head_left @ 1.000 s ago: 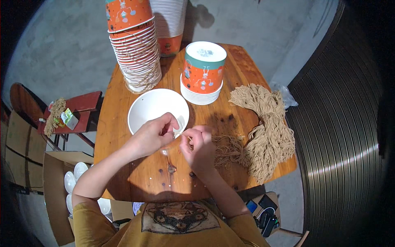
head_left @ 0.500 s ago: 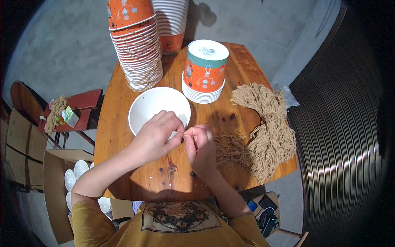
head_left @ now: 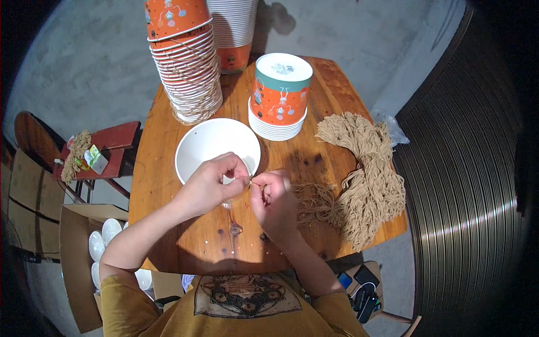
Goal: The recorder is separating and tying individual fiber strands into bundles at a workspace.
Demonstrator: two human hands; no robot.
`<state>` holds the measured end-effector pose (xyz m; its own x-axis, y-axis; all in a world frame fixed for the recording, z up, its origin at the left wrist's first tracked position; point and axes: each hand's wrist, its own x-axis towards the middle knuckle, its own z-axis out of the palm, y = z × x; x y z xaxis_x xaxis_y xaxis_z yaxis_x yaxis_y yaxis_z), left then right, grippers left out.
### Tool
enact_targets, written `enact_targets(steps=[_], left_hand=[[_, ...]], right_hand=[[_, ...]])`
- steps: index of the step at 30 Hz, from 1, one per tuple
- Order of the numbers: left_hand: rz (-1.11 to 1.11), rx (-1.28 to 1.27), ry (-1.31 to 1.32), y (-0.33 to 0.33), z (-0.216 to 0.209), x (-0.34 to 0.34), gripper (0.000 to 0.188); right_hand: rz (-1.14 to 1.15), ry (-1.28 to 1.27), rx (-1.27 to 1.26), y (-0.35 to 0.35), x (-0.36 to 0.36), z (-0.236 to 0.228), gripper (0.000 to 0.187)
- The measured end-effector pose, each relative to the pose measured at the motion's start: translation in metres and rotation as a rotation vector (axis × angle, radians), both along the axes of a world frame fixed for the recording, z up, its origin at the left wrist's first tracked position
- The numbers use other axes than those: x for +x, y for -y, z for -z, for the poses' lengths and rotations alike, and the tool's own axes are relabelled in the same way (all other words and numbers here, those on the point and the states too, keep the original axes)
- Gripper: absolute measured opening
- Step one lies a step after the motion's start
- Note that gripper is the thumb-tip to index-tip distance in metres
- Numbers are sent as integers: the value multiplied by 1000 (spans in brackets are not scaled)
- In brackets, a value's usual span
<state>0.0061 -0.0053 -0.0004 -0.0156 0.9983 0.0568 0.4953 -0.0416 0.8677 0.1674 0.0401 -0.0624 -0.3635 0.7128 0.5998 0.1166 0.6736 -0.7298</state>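
My left hand (head_left: 220, 178) and my right hand (head_left: 274, 202) meet at the near right rim of a white paper bucket (head_left: 205, 147), which stands mouth up on the table. Fingertips of both hands pinch a thin tan cord (head_left: 251, 182) between them, with only a short bit showing. A small hole is visible in the bucket's far left wall. Loose cord strands (head_left: 314, 205) lie just right of my right hand, beside a thick hank of tan cord (head_left: 371, 185).
The wooden table (head_left: 191, 247) also bears a tall stack of orange buckets with cords (head_left: 188, 73), a white stack (head_left: 233, 25) behind it, and an upside-down stack (head_left: 281, 104). A carton of white buckets (head_left: 78, 269) is at lower left; a stool with phones (head_left: 365, 292) at lower right.
My left hand's fingers have shifted slightly, opening a gap between index finger and thumb base. My right fingers have curled a little. Both hands stay at the bucket's rim.
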Motion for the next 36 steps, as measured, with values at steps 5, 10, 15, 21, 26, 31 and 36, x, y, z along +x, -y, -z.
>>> enact_targets(steps=[5, 10, 15, 21, 26, 31, 36], left_hand=[[53, 144, -91, -1, 4, 1, 10], [54, 124, -75, -1, 6, -2, 9], [51, 143, -60, 2, 2, 1, 9], [93, 302, -216, 2, 0, 4, 9], [107, 279, -176, 1, 2, 2, 9], [99, 208, -108, 2, 2, 1, 8], [42, -39, 167, 1, 4, -5, 8]], right_hand=[[-5, 70, -6, -1, 0, -2, 19], [-73, -23, -229, -4, -1, 13, 12], [-155, -112, -504, -4, 1, 12, 7], [-138, -117, -407, -3, -1, 11, 7], [-185, -130, -403, -5, -1, 10, 5], [-178, -119, -338, -8, 0, 16, 4], [-233, -191, -472, -2, -1, 12, 6]])
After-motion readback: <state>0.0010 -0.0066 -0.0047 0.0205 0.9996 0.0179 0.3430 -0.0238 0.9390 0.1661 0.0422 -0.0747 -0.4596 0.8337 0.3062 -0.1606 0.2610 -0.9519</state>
